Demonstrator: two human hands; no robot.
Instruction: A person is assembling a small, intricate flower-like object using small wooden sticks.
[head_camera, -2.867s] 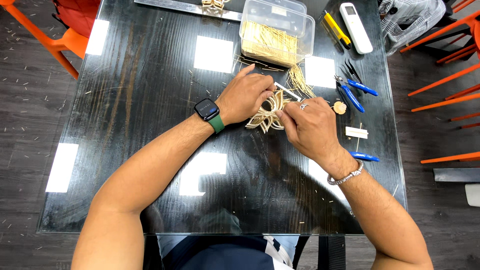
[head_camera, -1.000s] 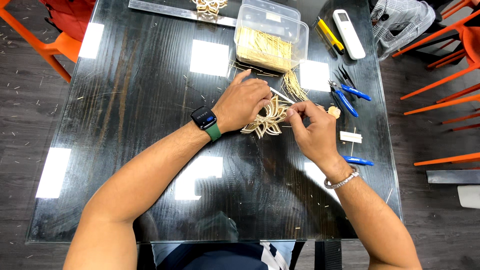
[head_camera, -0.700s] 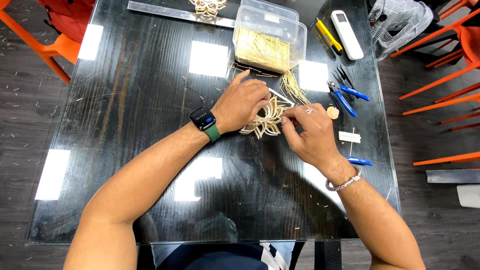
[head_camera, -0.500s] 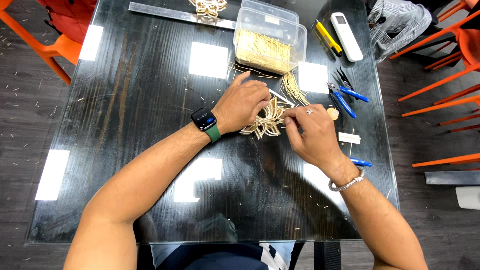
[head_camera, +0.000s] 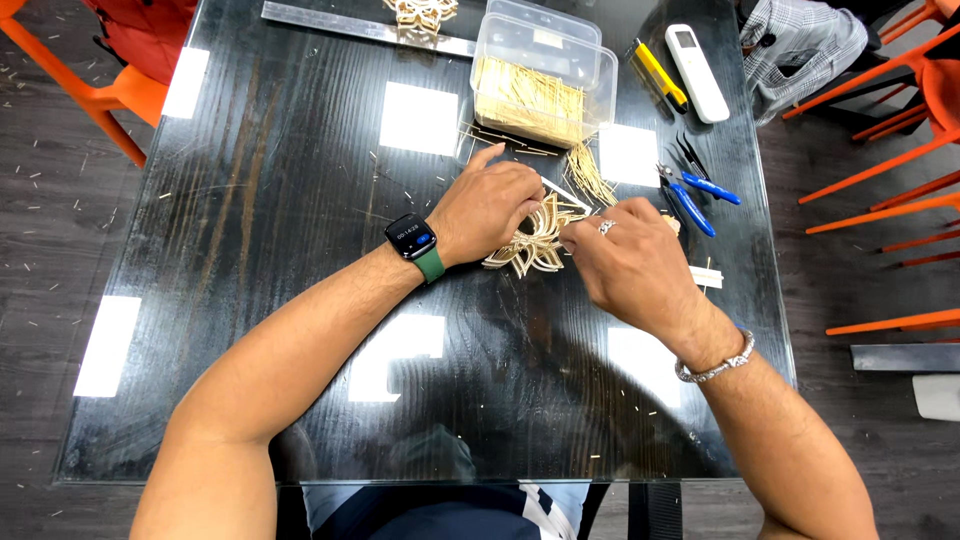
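1. While you are leaning over the dark glass table (head_camera: 250, 200), your left hand (head_camera: 487, 207) is resting on the left part of the straw ornament (head_camera: 535, 245), with the fingers curled together over it and pressing it down.
2. Your right hand (head_camera: 630, 262) is touching the right edge of the same ornament, and its fingertips are pinching together at one of the pale looped strips; how tightly they grip, I cannot tell.
3. The ornament is lying flat on the table between your two hands, near the middle of the far half of the table.
4. Just beyond it, a loose bundle of straw sticks (head_camera: 588, 175) is lying, and behind that a clear plastic box (head_camera: 540, 75) is standing, full of more sticks.
5. To the right of your right hand, blue-handled pliers (head_camera: 690, 200) are lying on the glass, and further away a yellow utility knife (head_camera: 660, 75) and a white remote control (head_camera: 697, 72) are lying side by side.
6. You are wearing a smartwatch with a green band (head_camera: 415, 240) on the left wrist and a silver bracelet (head_camera: 715, 365) on the right wrist.
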